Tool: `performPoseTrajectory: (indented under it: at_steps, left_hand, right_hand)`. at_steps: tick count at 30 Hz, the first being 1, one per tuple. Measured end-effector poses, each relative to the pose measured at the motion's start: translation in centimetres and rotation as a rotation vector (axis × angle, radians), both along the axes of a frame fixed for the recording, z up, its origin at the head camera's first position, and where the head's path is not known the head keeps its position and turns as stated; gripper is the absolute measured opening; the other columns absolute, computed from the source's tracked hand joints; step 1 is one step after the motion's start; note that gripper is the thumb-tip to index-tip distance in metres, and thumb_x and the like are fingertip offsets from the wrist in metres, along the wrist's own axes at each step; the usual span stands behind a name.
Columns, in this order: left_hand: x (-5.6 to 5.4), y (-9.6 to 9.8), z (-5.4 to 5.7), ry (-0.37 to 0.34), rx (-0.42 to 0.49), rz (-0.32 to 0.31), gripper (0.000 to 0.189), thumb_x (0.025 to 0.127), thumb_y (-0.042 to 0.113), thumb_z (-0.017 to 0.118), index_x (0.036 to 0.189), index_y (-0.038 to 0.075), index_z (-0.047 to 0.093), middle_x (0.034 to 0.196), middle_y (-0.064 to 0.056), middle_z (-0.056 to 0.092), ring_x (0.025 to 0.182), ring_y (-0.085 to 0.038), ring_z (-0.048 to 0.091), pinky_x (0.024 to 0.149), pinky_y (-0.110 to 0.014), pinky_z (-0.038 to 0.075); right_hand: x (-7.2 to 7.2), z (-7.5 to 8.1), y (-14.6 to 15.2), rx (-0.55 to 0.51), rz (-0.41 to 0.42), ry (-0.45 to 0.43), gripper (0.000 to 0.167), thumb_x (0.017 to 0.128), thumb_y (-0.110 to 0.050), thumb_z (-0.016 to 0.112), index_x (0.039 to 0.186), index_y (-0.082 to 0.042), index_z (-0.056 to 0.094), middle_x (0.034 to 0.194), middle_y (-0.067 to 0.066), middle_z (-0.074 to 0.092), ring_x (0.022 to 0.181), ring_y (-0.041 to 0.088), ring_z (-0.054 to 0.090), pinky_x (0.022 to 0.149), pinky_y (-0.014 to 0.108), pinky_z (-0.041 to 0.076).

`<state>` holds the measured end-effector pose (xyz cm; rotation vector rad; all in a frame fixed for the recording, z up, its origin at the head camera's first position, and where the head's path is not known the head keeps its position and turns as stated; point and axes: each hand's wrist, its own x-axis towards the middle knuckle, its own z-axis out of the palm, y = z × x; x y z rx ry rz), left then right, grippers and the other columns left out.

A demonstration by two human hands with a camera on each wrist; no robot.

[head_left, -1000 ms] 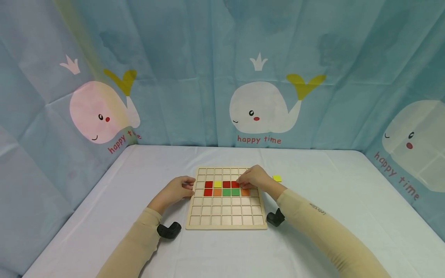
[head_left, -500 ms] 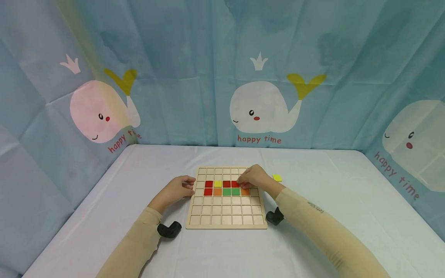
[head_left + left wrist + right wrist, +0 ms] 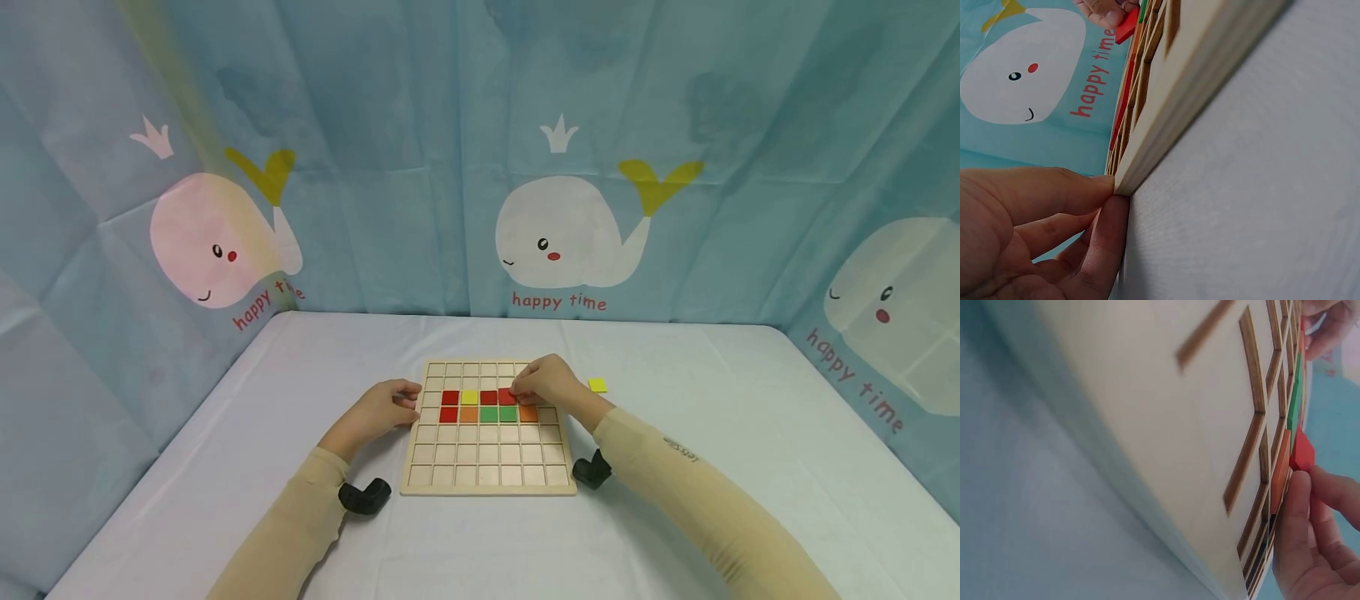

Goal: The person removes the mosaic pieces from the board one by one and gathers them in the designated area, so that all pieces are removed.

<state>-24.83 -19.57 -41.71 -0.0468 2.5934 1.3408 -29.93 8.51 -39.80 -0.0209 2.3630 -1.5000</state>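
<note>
A square wooden grid board [image 3: 487,477] lies on the white table, with two rows of coloured square tiles in its cells. My left hand [image 3: 378,410] pinches the board's left edge between thumb and finger [image 3: 1102,240]. Over the board, my right hand [image 3: 551,382] pinches a red tile [image 3: 1302,450] by its corner. That tile stands tilted up out of its cell, beside an orange tile [image 3: 1280,472] and the green tiles [image 3: 498,414]. Further left in the upper row are a yellow tile [image 3: 469,397] and dark red tiles [image 3: 450,397]. My right fingers hide some cells.
A loose yellow tile [image 3: 597,385] lies on the table just right of the board. A blue curtain [image 3: 420,167] with whale prints stands behind and at both sides of the table. Black wrist devices [image 3: 365,497] sit at both sleeves.
The red tile in my right hand has risen slightly and tilted out of its cell. My left hand has stayed at the board's edge.
</note>
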Motion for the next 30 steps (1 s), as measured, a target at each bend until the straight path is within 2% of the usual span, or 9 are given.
performPoseTrajectory:
  at_steps: [10, 17, 30]
  left_hand:
    - [-0.1, 0.02, -0.03, -0.004, -0.007, 0.003, 0.049, 0.086, 0.001, 0.068, 0.134, -0.003, 0.056, 0.115, -0.015, 0.061, 0.097, -0.02, 0.057, 0.073, -0.025, 0.051]
    - [-0.01, 0.01, -0.1, -0.003, -0.003, 0.006, 0.05, 0.086, 0.0, 0.068, 0.134, -0.004, 0.056, 0.114, -0.015, 0.061, 0.096, -0.019, 0.056, 0.073, -0.025, 0.051]
    - [0.0, 0.07, -0.08, -0.004, -0.006, 0.005, 0.049, 0.086, 0.0, 0.068, 0.134, -0.004, 0.056, 0.114, -0.015, 0.061, 0.096, -0.02, 0.057, 0.074, -0.026, 0.052]
  right_hand:
    - [-0.11, -0.09, 0.06, -0.037, 0.009, -0.02, 0.009, 0.088, -0.004, 0.071, 0.089, 0.005, 0.071, 0.082, 0.01, 0.073, 0.063, 0.011, 0.066, 0.068, 0.026, 0.059]
    - [-0.18, -0.41, 0.01, -0.043, 0.021, -0.004, 0.009, 0.087, -0.003, 0.072, 0.092, 0.005, 0.071, 0.086, 0.012, 0.074, 0.064, 0.011, 0.067, 0.068, 0.027, 0.06]
    - [0.03, -0.21, -0.24, -0.026, -0.016, -0.017, 0.011, 0.086, -0.005, 0.074, 0.093, 0.003, 0.074, 0.083, 0.01, 0.074, 0.062, 0.011, 0.067, 0.067, 0.026, 0.059]
